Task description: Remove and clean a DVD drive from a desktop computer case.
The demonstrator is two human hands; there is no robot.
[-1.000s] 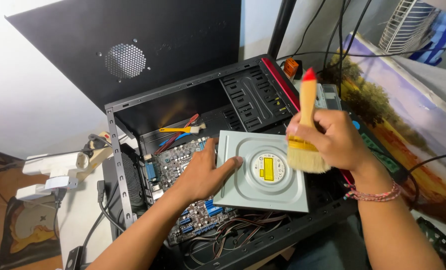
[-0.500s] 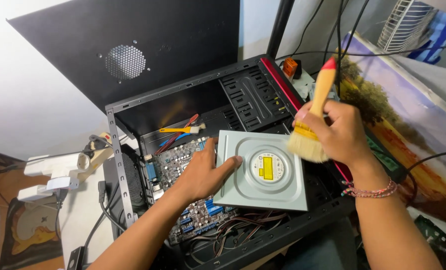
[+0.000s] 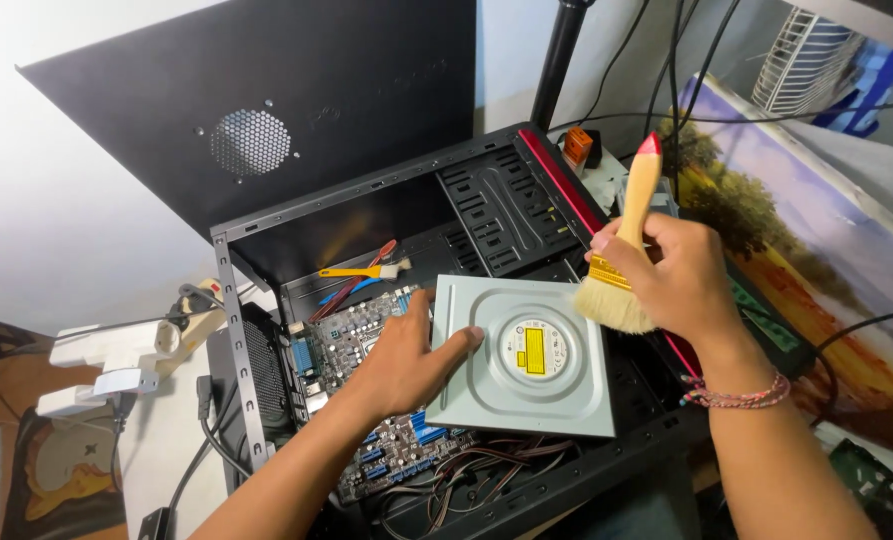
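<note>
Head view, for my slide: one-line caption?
Left hand steadies a grey optical drive over an open computer case; right hand holds a paintbrush.

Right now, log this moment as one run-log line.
left hand: steadies optical drive | right hand: grips paintbrush, bristles at drive's right edge | drive lies over open computer case

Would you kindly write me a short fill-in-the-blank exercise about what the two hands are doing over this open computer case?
1. The right hand holds a wooden-handled ____ with pale bristles.
2. The left hand presses on the left edge of the grey ____ drive.
3. The drive lies over the open black computer case, above the ____ crowded with blue slots.
4. The tip of the tool's handle is painted ____.

Missing words: brush; optical; motherboard; red
</note>
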